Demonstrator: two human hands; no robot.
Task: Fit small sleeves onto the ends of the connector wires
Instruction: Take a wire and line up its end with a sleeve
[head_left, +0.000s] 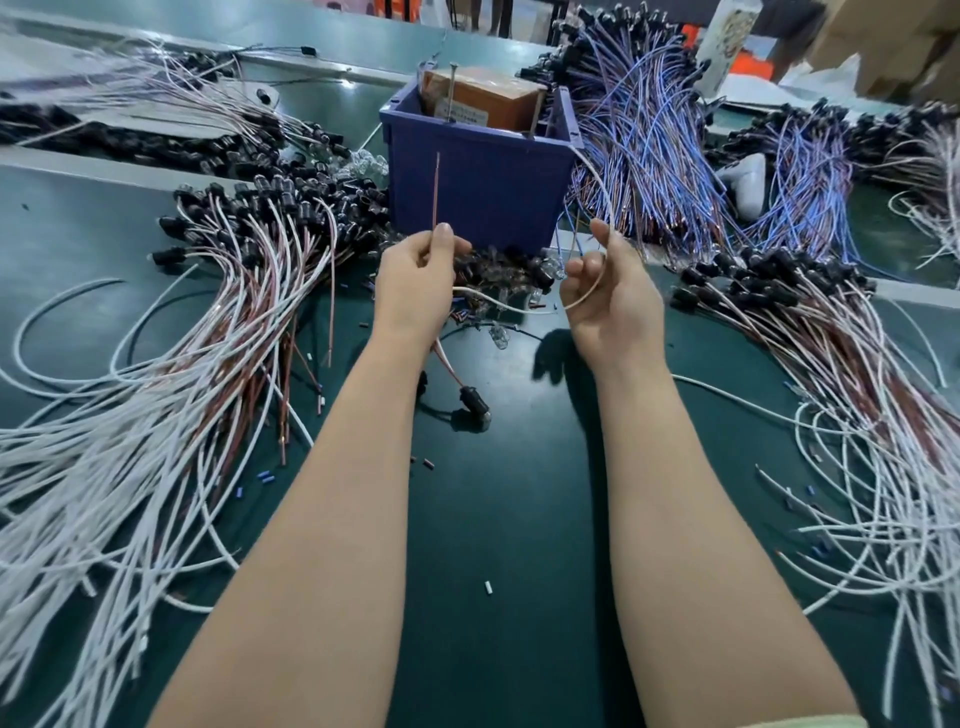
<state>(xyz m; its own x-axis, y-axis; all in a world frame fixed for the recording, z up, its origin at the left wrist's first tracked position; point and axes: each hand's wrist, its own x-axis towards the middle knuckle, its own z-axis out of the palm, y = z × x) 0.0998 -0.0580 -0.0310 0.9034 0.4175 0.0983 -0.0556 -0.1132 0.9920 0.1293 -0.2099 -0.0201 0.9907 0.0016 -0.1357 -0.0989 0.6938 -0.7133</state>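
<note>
Now | left hand (415, 275) pinches thin reddish wire (437, 192) upright | right hand (610, 299) grips curved white wire (597, 285) | step: presenting end | next likely: sleeving tip, steady aim.

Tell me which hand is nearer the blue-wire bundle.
Right. The right hand is just below the blue-wire bundle; the left hand is farther left, before the blue bin.

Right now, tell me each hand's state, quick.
Left hand: pinches the red wire, which points up.
Right hand: fingers curled round the white wire.
</note>
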